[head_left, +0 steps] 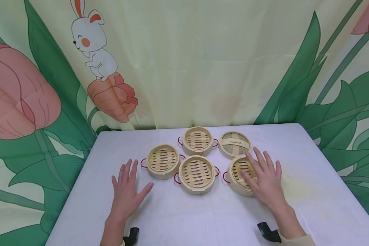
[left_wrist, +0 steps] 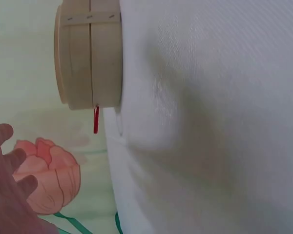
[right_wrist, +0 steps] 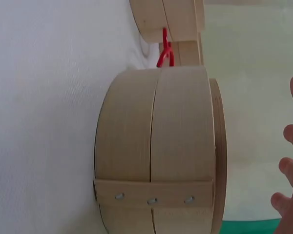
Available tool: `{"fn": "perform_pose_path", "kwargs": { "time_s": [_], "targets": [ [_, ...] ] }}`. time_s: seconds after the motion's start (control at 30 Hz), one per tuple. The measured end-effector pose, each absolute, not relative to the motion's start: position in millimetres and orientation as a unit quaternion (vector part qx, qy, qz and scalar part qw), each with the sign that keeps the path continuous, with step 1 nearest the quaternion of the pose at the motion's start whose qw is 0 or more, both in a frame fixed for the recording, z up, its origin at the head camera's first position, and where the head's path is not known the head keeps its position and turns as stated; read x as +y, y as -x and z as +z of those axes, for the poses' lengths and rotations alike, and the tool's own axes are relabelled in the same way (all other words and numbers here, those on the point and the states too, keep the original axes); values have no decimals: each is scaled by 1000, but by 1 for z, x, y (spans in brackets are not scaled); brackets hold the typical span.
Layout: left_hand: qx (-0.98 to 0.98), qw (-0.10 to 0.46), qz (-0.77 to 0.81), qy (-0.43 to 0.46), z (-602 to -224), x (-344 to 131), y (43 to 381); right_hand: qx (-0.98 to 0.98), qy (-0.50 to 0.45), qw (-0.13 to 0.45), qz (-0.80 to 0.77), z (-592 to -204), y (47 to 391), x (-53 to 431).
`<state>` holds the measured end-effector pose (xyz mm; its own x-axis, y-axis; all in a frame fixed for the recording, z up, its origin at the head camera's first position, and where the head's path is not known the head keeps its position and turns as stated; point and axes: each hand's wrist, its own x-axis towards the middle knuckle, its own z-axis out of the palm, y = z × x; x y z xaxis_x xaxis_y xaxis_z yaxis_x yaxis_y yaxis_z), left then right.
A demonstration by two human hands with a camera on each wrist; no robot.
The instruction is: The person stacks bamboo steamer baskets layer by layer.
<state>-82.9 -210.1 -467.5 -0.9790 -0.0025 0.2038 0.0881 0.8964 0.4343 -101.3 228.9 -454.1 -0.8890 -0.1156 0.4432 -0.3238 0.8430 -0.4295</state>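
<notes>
Several small round bamboo steamer baskets with slatted floors and red side handles sit on the table: a left one [head_left: 163, 160], a front middle one [head_left: 197, 172], a back one [head_left: 198, 139] and a right one [head_left: 238, 171]. Behind the right basket lies a woven bamboo lid [head_left: 234, 142] with a strap across it. My left hand [head_left: 127, 193] is spread in the air, left of and nearer than the left basket, holding nothing. My right hand [head_left: 267, 181] hovers with fingers spread over the right basket [right_wrist: 180, 141], hiding its right side; a gap shows between them in the right wrist view.
A white cloth covers the table [head_left: 184, 218]. Close behind its far edge hangs a printed curtain [head_left: 184, 68] with a rabbit and flowers. Black curved pieces [head_left: 269, 232] show at both wrists.
</notes>
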Motion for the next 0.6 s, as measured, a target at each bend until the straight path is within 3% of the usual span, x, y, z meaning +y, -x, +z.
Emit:
{"fn": "perform_pose_path", "kwargs": {
  "time_s": [0.6],
  "targets": [
    [-960, 93, -262, 25, -482, -192, 99, -934, -167, 185, 257, -459, 106, 193]
  ]
}}
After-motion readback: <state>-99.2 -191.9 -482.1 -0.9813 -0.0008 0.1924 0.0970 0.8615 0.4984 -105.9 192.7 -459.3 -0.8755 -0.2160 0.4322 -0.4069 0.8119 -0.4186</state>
